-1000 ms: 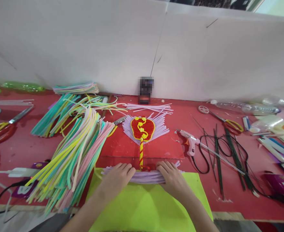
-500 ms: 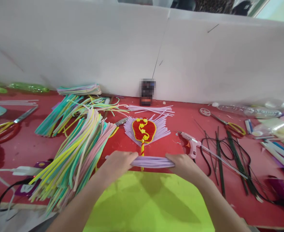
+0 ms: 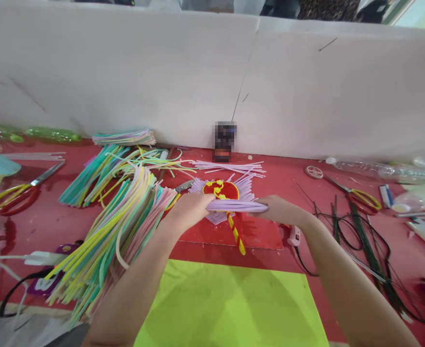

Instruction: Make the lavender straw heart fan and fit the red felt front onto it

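Observation:
A bundle of lilac pipe cleaners (image 3: 237,206) stretches level between my two hands. My left hand (image 3: 194,209) is closed round its left end, and my right hand (image 3: 281,210) grips the right end. Behind and below the bundle lies a red fan shape (image 3: 230,190) with yellow edging and yellow twisted trim, partly covered by the bundle. Its red-and-yellow twisted handle (image 3: 236,233) points toward me. More lilac pipe cleaners (image 3: 246,185) spread out from under the fan. A yellow-green sheet (image 3: 234,303) lies between my forearms.
To the left are a heap of coloured pipe cleaners (image 3: 104,241) and scissors (image 3: 28,188). A glue gun (image 3: 294,236) is half hidden by my right arm. Further right lie dark green stems (image 3: 364,241) and another pair of scissors (image 3: 360,196). A white partition (image 3: 162,77) stands behind.
Both hands have moved away from me with the bundle, from over the fan's handle to over its lower face. The handle now slants to the right.

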`<state>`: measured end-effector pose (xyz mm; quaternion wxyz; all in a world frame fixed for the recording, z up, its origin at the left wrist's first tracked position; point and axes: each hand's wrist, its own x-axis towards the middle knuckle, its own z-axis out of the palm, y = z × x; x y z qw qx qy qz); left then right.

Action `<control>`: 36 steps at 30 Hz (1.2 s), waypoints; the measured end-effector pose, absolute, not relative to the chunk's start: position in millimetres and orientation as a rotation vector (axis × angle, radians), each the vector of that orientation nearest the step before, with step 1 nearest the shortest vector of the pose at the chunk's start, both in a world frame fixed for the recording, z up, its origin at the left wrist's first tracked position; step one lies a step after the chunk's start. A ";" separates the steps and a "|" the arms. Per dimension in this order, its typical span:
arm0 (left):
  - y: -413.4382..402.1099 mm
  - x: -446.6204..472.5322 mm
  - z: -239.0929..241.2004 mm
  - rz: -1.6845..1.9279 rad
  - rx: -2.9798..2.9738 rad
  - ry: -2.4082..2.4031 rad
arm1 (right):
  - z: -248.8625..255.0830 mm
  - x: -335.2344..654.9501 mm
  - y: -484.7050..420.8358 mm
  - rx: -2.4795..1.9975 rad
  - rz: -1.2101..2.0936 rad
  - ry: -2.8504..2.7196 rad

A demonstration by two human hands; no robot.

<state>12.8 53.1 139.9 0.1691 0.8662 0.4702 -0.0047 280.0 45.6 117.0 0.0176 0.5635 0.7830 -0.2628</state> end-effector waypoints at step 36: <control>-8.6 44.6 3.3 0.763 2.480 1.440 | 62.7 357.0 76.2 2.780 -0.217 1.826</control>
